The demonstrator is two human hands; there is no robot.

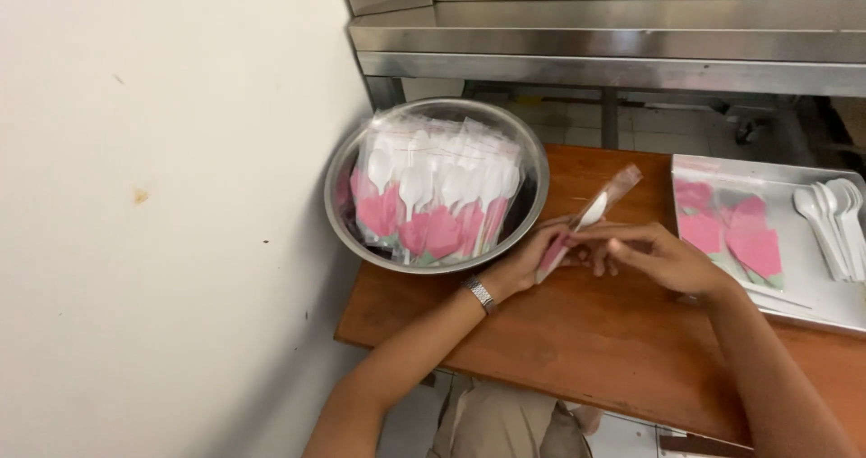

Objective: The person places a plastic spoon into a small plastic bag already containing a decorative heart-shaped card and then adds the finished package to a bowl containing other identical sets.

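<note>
Metal bowl [341,207] of packed spoons sits beside both hands' packet [588,222].

Single head view only; nothing shared with a second view. Looks steeply down and forward from close above wooden table [577,350]. Faces far steel shelf [613,39]. White wall [162,196] fills left, metal tray [812,242] cut off at right edge.

The arms were bare; the left wrist wore a silver link watchband [481,294]; khaki trousers [499,424] showed below.
</note>
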